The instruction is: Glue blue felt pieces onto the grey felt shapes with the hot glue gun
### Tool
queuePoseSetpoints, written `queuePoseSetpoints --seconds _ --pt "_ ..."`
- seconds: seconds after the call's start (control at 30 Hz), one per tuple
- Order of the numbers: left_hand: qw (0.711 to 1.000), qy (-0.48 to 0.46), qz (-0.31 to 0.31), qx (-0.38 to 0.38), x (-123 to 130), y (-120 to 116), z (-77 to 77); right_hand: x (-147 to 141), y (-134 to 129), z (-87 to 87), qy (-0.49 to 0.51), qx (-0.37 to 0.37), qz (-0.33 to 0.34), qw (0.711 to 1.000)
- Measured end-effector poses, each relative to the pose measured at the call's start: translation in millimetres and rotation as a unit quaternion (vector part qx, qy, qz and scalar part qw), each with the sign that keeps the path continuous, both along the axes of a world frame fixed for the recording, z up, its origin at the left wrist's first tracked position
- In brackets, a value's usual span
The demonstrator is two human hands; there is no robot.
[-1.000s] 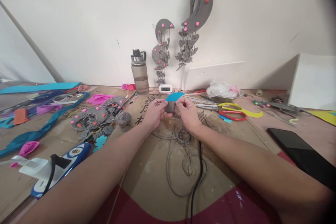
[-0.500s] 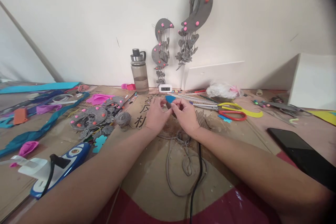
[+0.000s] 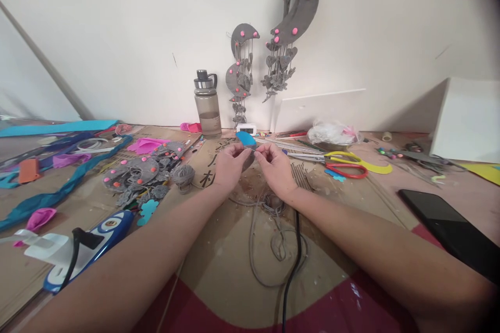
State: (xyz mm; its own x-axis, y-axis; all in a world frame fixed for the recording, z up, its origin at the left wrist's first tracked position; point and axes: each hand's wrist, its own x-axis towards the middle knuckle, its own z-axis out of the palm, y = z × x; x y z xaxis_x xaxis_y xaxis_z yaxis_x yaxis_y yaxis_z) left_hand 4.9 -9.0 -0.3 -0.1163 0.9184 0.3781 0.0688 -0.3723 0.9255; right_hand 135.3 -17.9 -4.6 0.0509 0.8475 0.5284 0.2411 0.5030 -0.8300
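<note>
With left hand (image 3: 229, 166) and right hand (image 3: 276, 169) close together, pinching by the fingertips a small curved piece, blue and grey (image 3: 246, 139) (blue part uppermost, grey part lower, partly hidden by fingers). Holding it above brown cardboard (image 3: 219, 265), in front of a small white digital clock (image 3: 246, 129). Hard to tell whether touching at the thumbs. Below, on the cardboard, loose loops of thin grey cord (image 3: 251, 250) and a black cable (image 3: 288, 283). Near left hand, a ball of grey yarn (image 3: 183, 177). Right of right hand, red-handled metal scissors (image 3: 362, 169). Farther back, upright, a translucent grey bottle with a black lid (image 3: 209, 113).
</note>
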Motion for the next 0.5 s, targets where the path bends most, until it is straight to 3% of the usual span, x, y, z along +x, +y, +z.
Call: queuePoseSetpoints --seconds 0.2,0.5 --pt "0.989 -0.132 -0.061 -0.038 3.5 -2.2 4.4 1.8 4.4 -2.8 0.035 -0.006 -0.005 0.999" --pt "0.988 -0.131 -0.074 -0.035 4.2 -3.1 2.3 2.6 2.6 0.7 0.020 -0.008 0.003 1.000"
